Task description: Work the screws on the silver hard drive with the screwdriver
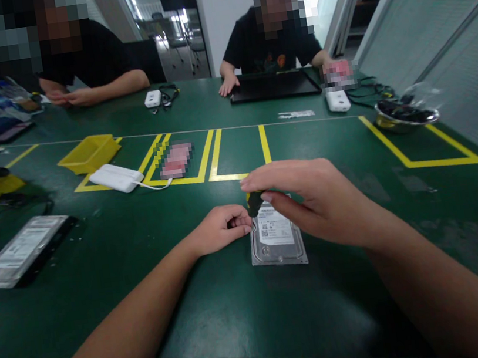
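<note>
Screwdriver (pixel 253 203) pinched in your right hand (pixel 321 197) at 11 o'clock over the hard drive (pixel 278 240) at your 12 o'clock, left hand (pixel 218 229) half-curled, hold unclear, suggests screw work, next calling for steady turning.

Left grip (pixel 223 228) at hard drive (pixel 285 249), right grip (pixel 320 200) holding tool (pixel 253 203)

One drive (pixel 282 251) lies on the desk (pixel 222 314). Another drive (pixel 20 251) lies to its left. Behind them, a tray (pixel 97 154) sits left and a bowl (pixel 399 124) right.
</note>
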The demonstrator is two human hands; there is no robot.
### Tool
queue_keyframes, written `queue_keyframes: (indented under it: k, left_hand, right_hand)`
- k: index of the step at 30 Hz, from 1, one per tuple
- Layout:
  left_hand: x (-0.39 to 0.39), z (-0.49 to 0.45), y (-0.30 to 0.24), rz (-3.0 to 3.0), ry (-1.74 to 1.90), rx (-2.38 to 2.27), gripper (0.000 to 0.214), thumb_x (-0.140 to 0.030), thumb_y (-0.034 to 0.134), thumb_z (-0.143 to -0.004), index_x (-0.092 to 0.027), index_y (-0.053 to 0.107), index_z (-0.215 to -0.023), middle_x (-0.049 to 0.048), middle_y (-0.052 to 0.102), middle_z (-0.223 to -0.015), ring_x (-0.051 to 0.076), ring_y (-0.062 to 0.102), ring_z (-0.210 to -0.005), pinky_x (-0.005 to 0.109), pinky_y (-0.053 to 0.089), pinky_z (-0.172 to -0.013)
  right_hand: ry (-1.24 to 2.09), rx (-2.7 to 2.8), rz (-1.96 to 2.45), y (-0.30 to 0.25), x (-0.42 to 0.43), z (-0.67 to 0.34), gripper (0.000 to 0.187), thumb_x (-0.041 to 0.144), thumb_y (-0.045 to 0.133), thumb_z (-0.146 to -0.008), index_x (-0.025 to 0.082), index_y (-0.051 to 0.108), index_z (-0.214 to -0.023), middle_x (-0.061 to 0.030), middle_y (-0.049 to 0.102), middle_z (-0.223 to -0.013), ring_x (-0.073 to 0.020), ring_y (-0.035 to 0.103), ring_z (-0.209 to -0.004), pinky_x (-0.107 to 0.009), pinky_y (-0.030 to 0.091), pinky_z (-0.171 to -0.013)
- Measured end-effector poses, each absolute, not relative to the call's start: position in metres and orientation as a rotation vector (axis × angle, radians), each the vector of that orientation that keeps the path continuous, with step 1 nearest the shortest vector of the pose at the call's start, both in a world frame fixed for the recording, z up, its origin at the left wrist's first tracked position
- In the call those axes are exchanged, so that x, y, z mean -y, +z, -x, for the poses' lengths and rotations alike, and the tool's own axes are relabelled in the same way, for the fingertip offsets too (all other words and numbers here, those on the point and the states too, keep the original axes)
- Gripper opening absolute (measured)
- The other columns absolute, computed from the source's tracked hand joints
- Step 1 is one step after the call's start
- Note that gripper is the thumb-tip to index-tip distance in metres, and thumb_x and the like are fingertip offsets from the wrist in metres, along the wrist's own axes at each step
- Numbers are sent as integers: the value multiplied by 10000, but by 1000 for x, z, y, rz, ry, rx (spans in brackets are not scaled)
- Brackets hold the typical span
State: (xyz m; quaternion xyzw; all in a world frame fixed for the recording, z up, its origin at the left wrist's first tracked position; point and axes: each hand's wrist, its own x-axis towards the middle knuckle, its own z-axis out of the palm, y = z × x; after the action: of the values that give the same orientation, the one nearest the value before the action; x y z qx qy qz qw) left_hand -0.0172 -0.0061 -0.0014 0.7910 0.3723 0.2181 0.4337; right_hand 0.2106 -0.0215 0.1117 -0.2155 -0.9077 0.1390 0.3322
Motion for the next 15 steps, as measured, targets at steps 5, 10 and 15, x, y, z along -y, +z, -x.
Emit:
queue_keyframes:
  k: [5,10,15]
  left_hand:
    - [6,18,-3,-1964,540,-924,139,-278,613,-868,-144,636,-901,1,607,-792,127,541,-709,245,427,-659]
    - [5,19,-6,-1961,532,-916,151,-286,610,-878,-142,638,-914,0,612,-808,122,545,-722,245,430,-674]
    - [5,18,-4,-1983,548,-929,136,-281,631,-864,-146,645,-865,-25,575,-727,105,508,-654,225,404,-625]
  right_hand:
    - [428,2391,537,114,20,-213,315,61,488,-912,157,672,-1148,-72,717,-1191,-172,647,-1155,-338,509,-1007]
    - [456,2414,503,119,20,-215,291,69,476,-927,140,675,-1128,-96,703,-1201,-169,637,-1149,-335,496,-999]
    - [454,2424,547,120,20,-215,217,134,536,-925,163,691,-1074,-96,656,-1129,-169,611,-1042,-318,500,-881]
